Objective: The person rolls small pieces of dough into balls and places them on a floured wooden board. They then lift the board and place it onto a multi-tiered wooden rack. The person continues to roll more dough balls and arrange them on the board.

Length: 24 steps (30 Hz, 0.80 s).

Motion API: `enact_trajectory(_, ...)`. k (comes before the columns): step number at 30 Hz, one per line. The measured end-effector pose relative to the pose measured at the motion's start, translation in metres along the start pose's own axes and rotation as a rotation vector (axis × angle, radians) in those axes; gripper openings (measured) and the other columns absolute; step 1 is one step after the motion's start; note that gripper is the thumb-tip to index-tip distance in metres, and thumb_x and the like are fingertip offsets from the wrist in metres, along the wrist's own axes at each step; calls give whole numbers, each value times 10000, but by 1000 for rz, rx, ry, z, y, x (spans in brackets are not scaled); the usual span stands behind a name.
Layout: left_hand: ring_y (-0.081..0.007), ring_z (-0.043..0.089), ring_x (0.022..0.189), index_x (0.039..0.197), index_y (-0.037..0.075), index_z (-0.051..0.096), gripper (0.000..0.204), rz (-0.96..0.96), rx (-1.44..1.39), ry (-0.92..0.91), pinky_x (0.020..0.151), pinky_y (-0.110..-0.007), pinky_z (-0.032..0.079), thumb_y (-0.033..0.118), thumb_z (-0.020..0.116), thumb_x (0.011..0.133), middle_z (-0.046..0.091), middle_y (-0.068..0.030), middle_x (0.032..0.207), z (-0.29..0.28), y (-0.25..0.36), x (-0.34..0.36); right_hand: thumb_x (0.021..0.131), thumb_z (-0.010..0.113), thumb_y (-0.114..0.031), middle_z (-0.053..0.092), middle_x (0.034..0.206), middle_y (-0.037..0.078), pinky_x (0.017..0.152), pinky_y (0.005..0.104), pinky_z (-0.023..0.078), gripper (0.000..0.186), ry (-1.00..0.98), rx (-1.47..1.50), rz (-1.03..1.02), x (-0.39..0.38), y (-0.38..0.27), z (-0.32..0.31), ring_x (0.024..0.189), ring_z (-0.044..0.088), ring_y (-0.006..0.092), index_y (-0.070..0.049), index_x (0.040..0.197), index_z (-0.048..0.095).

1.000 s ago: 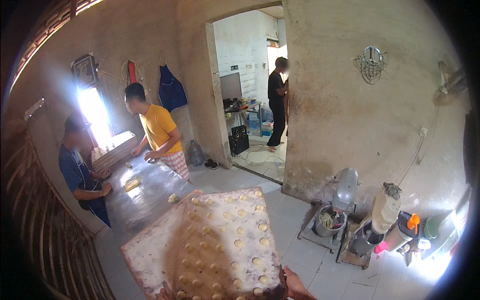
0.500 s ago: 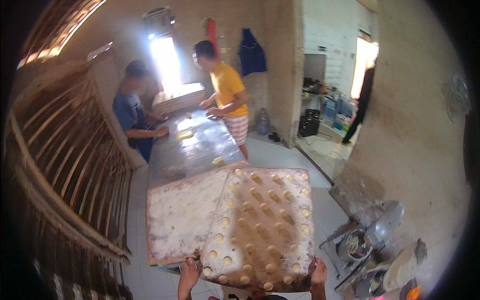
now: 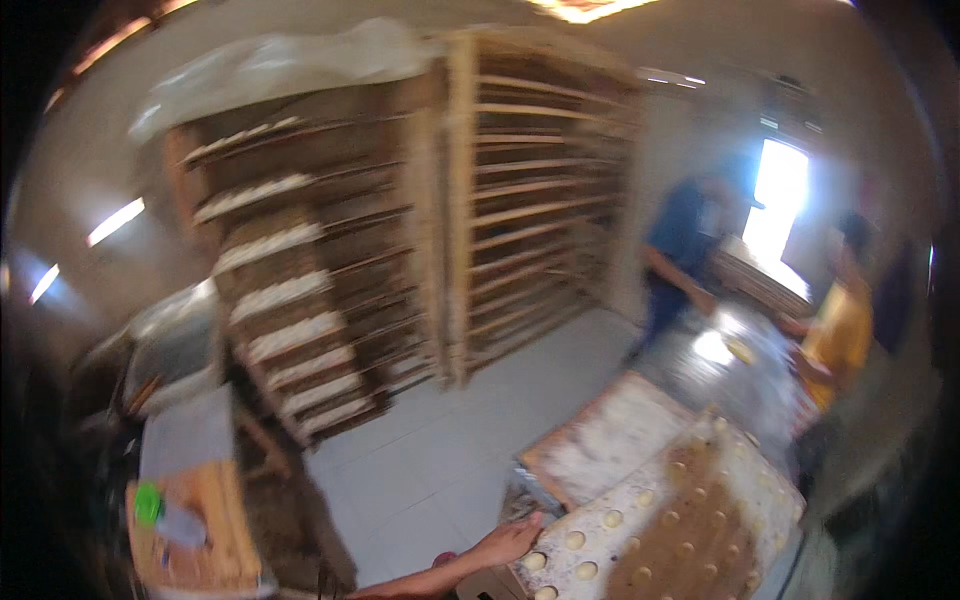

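Board (image 3: pixel 648 519) at 5 o'clock looks stiff, its dough balls (image 3: pixel 612 519) soft; best held by opposite edges; left hand (image 3: pixel 512 541) at its 9 o'clock edge, grip unclear; right hand unseen

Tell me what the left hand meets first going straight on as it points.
Likely the near corner of the board without dough, just ahead of the left hand, though blur leaves depth unclear.

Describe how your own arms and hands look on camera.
Only the left hand shows: ungloved, its forearm bare, with no sleeve, watch or band visible. Blur hides finer markings. The right hand is out of view.
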<state>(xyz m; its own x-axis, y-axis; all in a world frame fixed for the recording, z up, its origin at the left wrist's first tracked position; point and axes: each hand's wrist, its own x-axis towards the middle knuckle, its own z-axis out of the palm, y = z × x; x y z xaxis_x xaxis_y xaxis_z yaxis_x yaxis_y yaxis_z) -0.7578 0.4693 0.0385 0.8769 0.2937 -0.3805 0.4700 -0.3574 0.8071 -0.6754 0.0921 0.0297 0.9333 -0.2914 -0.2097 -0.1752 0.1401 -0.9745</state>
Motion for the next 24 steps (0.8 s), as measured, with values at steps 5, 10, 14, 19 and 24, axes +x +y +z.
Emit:
enact_trajectory(5,-424,534,1319,1361,52,609,801,-130,-250,180,1114,-460,409,633,141,1071,602,-234,1391,-75,-25,-72,1030,382,-659,709,961,76,797,325,540,708,-330,-112,56,23,-13,124,833,660,202,-19,1027,685)
enact_trajectory(10,-173,567,1010,1248,56,601,690,-51,-500,426,876,-327,469,644,288,1070,628,-80,1121,-140,-94,-126,1013,386,-687,708,953,69,793,325,540,725,-531,-132,77,15,-14,238,828,659,200,-27,1012,686)
enact_trajectory(14,-88,436,785,1112,92,556,635,10,-609,567,663,-258,386,676,315,1053,509,20,923,-192,-134,-159,999,389,-709,707,947,64,791,325,539,738,-640,-150,100,-5,-5,333,824,658,198,-34,999,687)
enact_trajectory(19,-106,484,799,1073,68,565,658,-204,-672,701,678,-299,427,660,279,1066,523,-12,869,-245,-176,-174,982,393,-737,706,938,58,787,325,539,755,-729,-226,89,-36,9,431,819,657,196,-42,984,688)
enact_trajectory(24,-168,517,879,1104,17,571,670,-308,-612,1035,808,-340,457,632,306,1076,564,-53,916,-281,-223,-176,965,396,-765,705,930,51,784,325,538,772,-808,-241,120,-72,17,511,815,656,194,-50,968,689)
